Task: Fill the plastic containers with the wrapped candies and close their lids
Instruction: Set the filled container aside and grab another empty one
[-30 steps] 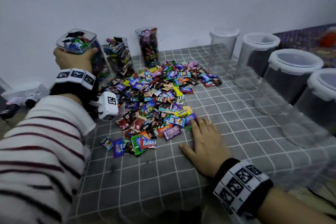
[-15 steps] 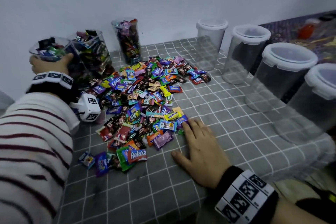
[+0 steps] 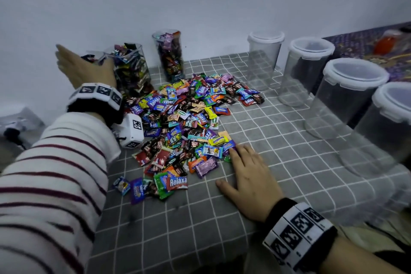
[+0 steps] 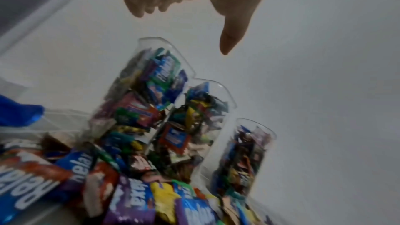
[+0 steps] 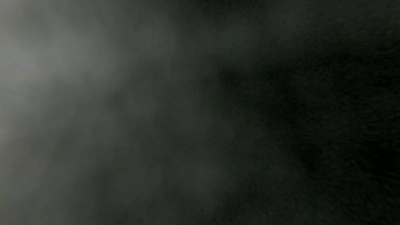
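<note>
Your left hand (image 3: 85, 69) hovers, fingers straight and apart, above three filled containers (image 4: 203, 122); right hand (image 3: 249, 181) lies flat, fingertips touching the candy pile (image 3: 189, 122); four lidded empty containers (image 3: 347, 98) stand beyond.

Candies (image 3: 189, 127) left of lidded containers (image 3: 347, 95)

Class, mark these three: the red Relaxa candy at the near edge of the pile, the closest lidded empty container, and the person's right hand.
Red Relaxa candy (image 3: 177, 182), head view, on its printed wrapper face.
Closest lidded empty container (image 3: 387, 131), head view, on its clear wall.
Right hand (image 3: 251, 181), head view, on the back of the hand.
</note>
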